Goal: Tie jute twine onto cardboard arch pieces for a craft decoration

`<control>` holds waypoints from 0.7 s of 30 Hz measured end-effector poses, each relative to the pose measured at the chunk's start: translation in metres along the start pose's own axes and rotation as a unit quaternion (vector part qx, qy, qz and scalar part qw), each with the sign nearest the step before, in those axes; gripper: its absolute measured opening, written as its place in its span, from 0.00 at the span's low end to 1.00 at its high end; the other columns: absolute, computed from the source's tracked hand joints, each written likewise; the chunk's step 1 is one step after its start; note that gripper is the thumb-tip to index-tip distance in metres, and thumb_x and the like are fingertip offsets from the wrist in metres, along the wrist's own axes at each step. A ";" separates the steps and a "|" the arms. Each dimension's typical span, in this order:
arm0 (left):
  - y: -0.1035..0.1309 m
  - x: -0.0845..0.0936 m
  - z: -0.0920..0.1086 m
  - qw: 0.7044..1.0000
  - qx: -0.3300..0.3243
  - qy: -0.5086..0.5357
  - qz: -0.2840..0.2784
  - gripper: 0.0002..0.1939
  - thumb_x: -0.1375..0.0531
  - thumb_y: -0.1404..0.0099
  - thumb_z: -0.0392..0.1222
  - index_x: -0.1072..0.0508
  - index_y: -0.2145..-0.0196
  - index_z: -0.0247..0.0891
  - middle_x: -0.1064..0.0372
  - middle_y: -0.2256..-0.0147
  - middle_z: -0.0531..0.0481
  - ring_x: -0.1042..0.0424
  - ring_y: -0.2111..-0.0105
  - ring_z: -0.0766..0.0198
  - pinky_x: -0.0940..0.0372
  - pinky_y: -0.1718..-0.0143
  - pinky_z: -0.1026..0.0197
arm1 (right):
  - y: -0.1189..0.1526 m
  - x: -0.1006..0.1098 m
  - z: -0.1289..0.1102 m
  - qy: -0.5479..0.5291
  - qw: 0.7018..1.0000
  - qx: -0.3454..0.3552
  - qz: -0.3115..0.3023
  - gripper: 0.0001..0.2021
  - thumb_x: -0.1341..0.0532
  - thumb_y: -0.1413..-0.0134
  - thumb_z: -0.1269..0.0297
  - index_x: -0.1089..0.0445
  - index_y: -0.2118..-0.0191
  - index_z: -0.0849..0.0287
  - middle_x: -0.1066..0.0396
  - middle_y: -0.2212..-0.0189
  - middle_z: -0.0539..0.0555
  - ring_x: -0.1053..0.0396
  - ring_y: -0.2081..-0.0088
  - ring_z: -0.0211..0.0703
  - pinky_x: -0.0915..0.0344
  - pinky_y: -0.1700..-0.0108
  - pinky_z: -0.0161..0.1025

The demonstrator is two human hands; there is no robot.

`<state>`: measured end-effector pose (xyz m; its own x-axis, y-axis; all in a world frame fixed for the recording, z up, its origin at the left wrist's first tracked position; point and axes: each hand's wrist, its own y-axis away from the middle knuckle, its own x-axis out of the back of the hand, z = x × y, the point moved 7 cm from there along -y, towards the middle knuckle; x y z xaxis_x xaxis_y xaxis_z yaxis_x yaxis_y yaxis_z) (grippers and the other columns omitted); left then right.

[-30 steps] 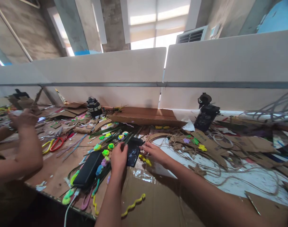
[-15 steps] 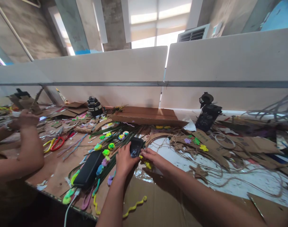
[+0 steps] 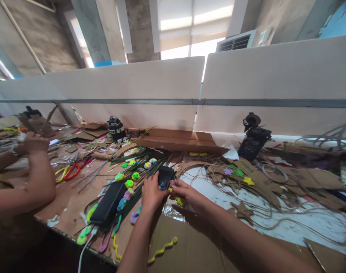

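Observation:
My left hand (image 3: pixel 153 192) rests at the left and lower edge of a dark phone-like device (image 3: pixel 165 177), its fingers bent against it. Close by on the right, my right hand (image 3: pixel 184 192) has its thumb and fingers pinched on a small yellow fuzzy piece (image 3: pixel 170 189). Another yellow fuzzy piece (image 3: pixel 179 201) shows just under that hand. Below both hands lies a brown cardboard sheet (image 3: pixel 190 242) with a wavy yellow pipe cleaner (image 3: pixel 162 251) on it. A black power bank (image 3: pixel 108 203) with a white cable lies left of my left hand.
Fuzzy flowers (image 3: pixel 129 184) lie on long green leaves. Twine, a cardboard star (image 3: pixel 242 211) and scraps cover the right side. Red-handled pliers (image 3: pixel 72 171) lie left, near another person's arm (image 3: pixel 38 176). A black jar (image 3: pixel 116 128) and a dark bottle (image 3: pixel 254 142) stand behind.
The whole view has shifted slightly, so things appear a little farther right. My hands keep nearly the same pose at the device and the yellow piece.

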<state>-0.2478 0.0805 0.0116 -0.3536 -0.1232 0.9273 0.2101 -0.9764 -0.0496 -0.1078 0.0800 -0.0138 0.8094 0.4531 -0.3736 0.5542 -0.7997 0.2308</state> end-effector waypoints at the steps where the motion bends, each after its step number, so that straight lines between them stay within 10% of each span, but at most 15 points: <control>1: 0.000 0.000 0.000 1.000 0.000 -0.001 0.002 0.43 0.34 0.45 0.49 0.40 0.34 0.36 0.32 0.43 0.36 0.35 0.43 0.44 0.40 0.47 0.54 | 0.002 -0.001 -0.001 -0.006 1.000 -0.004 -0.002 0.18 0.29 0.56 0.55 0.36 0.64 0.53 0.34 0.67 0.48 0.34 0.64 0.41 0.37 0.63 0.38; 21: 0.002 0.002 0.002 1.000 0.006 -0.002 0.009 0.44 0.33 0.46 0.48 0.40 0.34 0.37 0.32 0.43 0.36 0.35 0.42 0.44 0.40 0.47 0.55 | 0.001 0.002 0.003 -0.020 0.999 -0.025 0.010 0.19 0.28 0.58 0.57 0.37 0.64 0.53 0.34 0.67 0.47 0.34 0.67 0.39 0.35 0.64 0.38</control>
<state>-0.2465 0.0791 0.0138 -0.3465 -0.1393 0.9277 0.2267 -0.9720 -0.0613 -0.1065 0.0792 -0.0168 0.8132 0.4199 -0.4029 0.5471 -0.7876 0.2834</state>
